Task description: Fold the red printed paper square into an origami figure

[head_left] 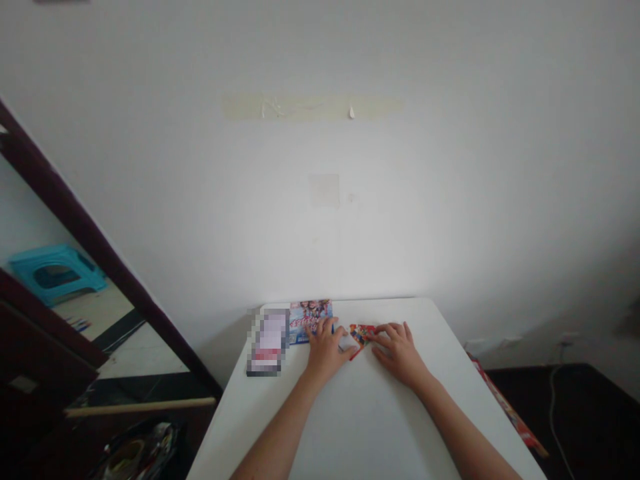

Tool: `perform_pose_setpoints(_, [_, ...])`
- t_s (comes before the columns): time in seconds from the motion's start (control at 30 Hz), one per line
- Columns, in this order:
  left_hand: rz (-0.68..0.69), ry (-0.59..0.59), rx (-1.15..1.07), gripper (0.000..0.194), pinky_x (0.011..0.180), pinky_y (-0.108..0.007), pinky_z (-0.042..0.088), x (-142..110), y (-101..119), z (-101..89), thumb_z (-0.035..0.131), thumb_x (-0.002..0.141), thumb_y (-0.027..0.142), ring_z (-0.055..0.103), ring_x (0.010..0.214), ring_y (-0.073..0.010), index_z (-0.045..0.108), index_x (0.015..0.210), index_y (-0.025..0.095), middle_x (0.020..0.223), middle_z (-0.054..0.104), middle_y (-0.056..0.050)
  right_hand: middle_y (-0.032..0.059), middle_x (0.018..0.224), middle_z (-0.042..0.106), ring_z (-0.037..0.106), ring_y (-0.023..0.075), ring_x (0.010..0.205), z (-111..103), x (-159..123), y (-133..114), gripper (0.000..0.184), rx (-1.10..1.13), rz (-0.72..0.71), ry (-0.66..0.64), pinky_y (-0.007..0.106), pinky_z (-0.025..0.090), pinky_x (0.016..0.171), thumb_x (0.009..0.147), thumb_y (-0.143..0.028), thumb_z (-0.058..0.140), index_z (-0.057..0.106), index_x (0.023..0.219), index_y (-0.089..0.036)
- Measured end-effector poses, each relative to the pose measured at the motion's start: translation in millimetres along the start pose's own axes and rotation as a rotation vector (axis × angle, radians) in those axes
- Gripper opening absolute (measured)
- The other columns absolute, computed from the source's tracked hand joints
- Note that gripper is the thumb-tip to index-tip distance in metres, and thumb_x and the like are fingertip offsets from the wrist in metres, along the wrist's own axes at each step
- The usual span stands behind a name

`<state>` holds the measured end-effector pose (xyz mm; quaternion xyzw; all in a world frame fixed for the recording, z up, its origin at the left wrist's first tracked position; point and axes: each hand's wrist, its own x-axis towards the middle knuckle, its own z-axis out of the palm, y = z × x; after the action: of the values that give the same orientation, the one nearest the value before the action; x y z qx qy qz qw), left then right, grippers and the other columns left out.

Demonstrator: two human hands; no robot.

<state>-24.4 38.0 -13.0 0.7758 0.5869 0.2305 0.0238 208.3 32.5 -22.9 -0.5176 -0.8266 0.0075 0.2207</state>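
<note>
A small red, brightly printed paper (364,331) lies on the white table between my hands. My left hand (325,351) is closed, thumb and forefinger round a white piece of paper (349,342) that touches the red one; I cannot tell whether they are one folded sheet. A bit of blue shows at its fingers. My right hand (401,355) rests with fingers spread, fingertips touching the red paper's right edge. Behind my left hand lies a blue printed booklet (305,317), its lower right corner partly covered by the fingers.
A blurred-out phone (269,341) lies left of the booklet on the white table (350,427). The table's far edge meets a white wall (320,147). At left stand a mirror with a blue stool (60,270) showing in it, and a dark bag (143,453) below. A cable (553,400) hangs at right.
</note>
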Motion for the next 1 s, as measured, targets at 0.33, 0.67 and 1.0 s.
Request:
perform_pose_setpoints(0.33, [0.147, -0.166, -0.084, 0.052, 0.112, -0.074, 0.000, -2, 1, -8.6, 0.062, 0.085, 0.054, 0.030, 0.141, -0.0348, 0.052, 0.135, 0.046, 0.145, 0.053, 0.003, 0.0001, 0.143, 0.054, 0.037, 0.0314, 0.136, 7, 1, 4, 0.041, 0.010, 0.028, -0.034, 0.075, 0.016, 0.110, 0.096, -0.042, 0.044, 0.049, 0.137, -0.043])
perform_pose_setpoints(0.67, [0.181, -0.148, -0.067, 0.044, 0.116, -0.065, 0.006, -1, 5, -16.5, 0.060, 0.086, 0.056, 0.038, 0.132, -0.0302, 0.059, 0.129, 0.045, 0.135, 0.059, 0.001, 0.0002, 0.145, 0.052, 0.037, 0.0313, 0.137, 4, 0, 2, 0.044, 0.018, 0.010, -0.009, 0.071, 0.020, 0.112, 0.092, -0.041, 0.051, 0.051, 0.136, -0.041])
perform_pose_setpoints(1.0, [0.165, -0.104, -0.062, 0.045, 0.117, -0.066, 0.007, 0, 0, -7.3, 0.059, 0.089, 0.049, 0.043, 0.127, -0.0281, 0.055, 0.133, 0.042, 0.132, 0.060, 0.000, -0.0004, 0.140, 0.056, 0.037, 0.0325, 0.136, -4, 0, 0, 0.035, 0.073, -0.019, -0.039, 0.071, 0.016, 0.112, 0.086, -0.049, 0.061, 0.065, 0.119, -0.042])
